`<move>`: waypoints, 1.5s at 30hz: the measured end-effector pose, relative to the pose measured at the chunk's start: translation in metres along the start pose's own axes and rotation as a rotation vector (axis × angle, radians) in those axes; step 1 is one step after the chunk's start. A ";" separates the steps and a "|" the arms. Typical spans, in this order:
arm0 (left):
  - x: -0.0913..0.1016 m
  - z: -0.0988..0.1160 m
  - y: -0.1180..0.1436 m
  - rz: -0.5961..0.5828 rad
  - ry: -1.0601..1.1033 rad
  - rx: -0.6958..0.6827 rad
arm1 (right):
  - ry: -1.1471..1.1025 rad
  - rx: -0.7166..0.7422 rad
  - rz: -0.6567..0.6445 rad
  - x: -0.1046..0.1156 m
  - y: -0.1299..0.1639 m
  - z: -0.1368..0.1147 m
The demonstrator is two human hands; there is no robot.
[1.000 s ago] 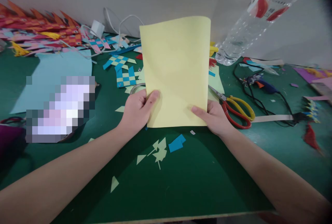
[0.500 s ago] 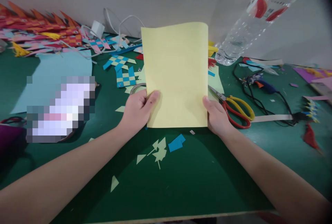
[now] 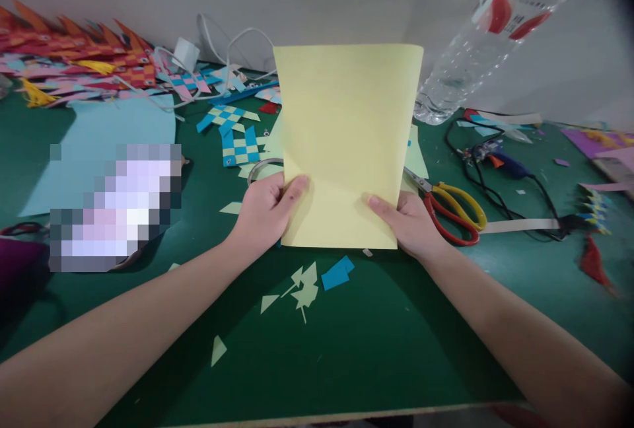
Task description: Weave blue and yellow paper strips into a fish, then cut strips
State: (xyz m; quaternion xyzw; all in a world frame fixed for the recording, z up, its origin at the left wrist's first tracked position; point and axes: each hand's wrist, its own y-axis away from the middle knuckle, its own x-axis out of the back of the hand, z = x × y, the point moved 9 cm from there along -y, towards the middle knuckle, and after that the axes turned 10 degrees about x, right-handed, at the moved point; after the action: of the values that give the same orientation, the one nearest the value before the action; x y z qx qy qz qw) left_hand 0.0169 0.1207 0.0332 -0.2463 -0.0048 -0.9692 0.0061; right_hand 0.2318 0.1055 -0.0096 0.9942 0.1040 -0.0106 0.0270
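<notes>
A pale yellow sheet of paper (image 3: 347,131) is held up over the table, its top right edge curving back. My left hand (image 3: 267,213) grips its lower left edge, thumb on the front and fingers behind. My right hand (image 3: 411,220) pinches the lower right side the same way, its thumb farther in on the sheet. Just right of that hand lie scissors (image 3: 453,213) with red and yellow handles, their blade tips partly behind the paper. Beneath the sheet, pale green scraps (image 3: 306,289) and a small blue paper piece (image 3: 337,273) rest on the green table (image 3: 317,362).
At left, a pixelated phone-like object (image 3: 119,210) overlaps light blue paper (image 3: 133,121). Woven blue-and-green paper fish (image 3: 240,150) lie behind my left hand. A clear plastic bottle (image 3: 495,38) leans at the back right, near a blue-handled tool with black cable (image 3: 512,167).
The sheet's top has swung to the right and looks wider. My right thumb has moved inward across the paper, while my left hand has barely shifted.
</notes>
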 end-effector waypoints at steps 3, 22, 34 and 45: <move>0.001 0.001 0.000 0.015 -0.011 -0.008 | -0.014 -0.019 0.027 0.006 -0.001 0.006; -0.003 0.004 0.001 -0.031 -0.012 -0.027 | -0.056 -0.013 0.000 0.001 0.000 0.002; -0.006 0.001 0.000 -0.066 -0.022 -0.004 | -0.104 -0.008 0.088 0.012 -0.002 0.010; -0.009 0.001 0.001 -0.100 -0.043 -0.005 | -0.052 -0.017 0.060 0.007 0.000 0.005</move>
State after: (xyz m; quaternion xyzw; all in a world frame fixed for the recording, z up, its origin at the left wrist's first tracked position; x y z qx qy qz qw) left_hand 0.0254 0.1202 0.0303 -0.2665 -0.0147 -0.9628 -0.0432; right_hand 0.2384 0.1067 -0.0149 0.9959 0.0735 -0.0349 0.0384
